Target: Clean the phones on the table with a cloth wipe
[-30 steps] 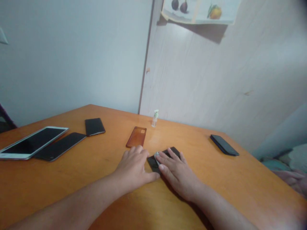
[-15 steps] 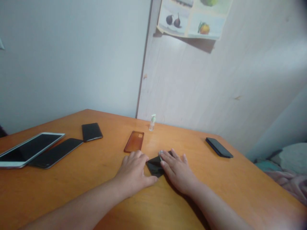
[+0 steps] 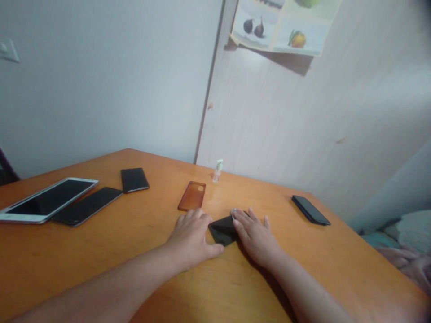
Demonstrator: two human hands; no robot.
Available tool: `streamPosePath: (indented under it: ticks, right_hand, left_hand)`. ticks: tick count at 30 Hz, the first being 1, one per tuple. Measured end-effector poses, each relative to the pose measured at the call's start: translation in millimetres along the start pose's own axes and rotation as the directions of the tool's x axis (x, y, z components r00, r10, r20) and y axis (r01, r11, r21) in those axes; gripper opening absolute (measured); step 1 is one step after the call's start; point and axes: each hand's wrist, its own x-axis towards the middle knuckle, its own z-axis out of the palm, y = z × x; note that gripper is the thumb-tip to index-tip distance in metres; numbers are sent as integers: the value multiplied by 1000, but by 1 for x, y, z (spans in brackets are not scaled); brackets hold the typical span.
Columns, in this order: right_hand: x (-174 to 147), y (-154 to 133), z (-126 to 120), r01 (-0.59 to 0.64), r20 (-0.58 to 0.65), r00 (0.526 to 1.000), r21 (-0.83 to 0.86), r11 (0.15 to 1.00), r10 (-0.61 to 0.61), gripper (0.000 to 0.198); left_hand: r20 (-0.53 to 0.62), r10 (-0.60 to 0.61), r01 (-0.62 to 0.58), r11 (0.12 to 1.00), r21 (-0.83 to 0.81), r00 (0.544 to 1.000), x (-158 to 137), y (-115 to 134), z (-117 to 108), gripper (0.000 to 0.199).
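A dark, glossy phone (image 3: 222,231) lies on the wooden table in front of me, partly covered by my hands. My left hand (image 3: 192,237) braces its left end, with the thumb at the near edge and the fingers by the far left corner. Across the right part of the phone rests my right hand (image 3: 254,235), palm down with fingers stretched. Under its fingertips a small pale, cloth-like piece (image 3: 233,211) peeks out, mostly hidden. Just beyond my left hand is a brown see-through phone case (image 3: 192,196).
A small clear pump bottle (image 3: 217,172) stands near the wall. At left lie a white-framed tablet (image 3: 50,199), a long black phone (image 3: 89,206) and a smaller dark device (image 3: 134,180). Another dark phone (image 3: 310,210) lies at the right table edge.
The whole view has shifted, so most things appear a little further right. My right fingertips and the pale piece have slid slightly along the phone; my left hand keeps its place.
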Motion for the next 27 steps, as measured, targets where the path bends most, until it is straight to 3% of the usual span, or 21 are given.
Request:
streamPosePath:
  ticks: [2,3,7,9,12,15,17,19,22,24,27]
  right_hand:
    - [2,5,1,-66,-21,998,-13,998,66,54]
    - [1,3,0,-41,-8,999,-8,999,41,54]
    - [-11,-23,-1,243,99,963,80,967,-250,52]
    - [-13,-28,-2,285,119,948,105,953,-297,52]
    - [-4,-13,-1,107,70,991,51,993,-110,54]
    - [3,6,-1,-95,-17,995,-23,995,94,55]
    - [1,6,-1,-82,-14,997,-37,996,82,55]
    - [-6,-6,-3,45,49,998,-6,999,-44,54]
    - [-14,-21,-4,232,133,962,58,971,-238,52]
    - [-12,-17,-3,191,129,972,39,981,-195,52]
    - [-1,4,-3,-81,43,996,-54,995,84,55]
  left_hand:
    - [14,-8,8,1000,-5,1000,0,1,-1,50]
    - [18,-13,13,1000,-4,1000,0,2,-1,51]
    - [5,-19,19,1000,25,1000,0,3,-1,40]
    - [-6,-15,15,999,28,1000,0,3,0,37]
    - [8,-17,17,1000,10,1000,0,3,-1,46]
    - [18,-14,14,1000,-2,1000,0,3,-3,53]
    - [15,-10,10,1000,-5,1000,0,3,-3,54]
    - [11,-6,6,1000,0,1000,0,3,-3,51]
    - [-8,12,-12,1000,8,1000,0,2,-1,45]
    - [-14,17,-17,1000,0,1000,0,0,1,46]
    - [-9,14,-14,1000,-17,1000,0,-1,2,52]
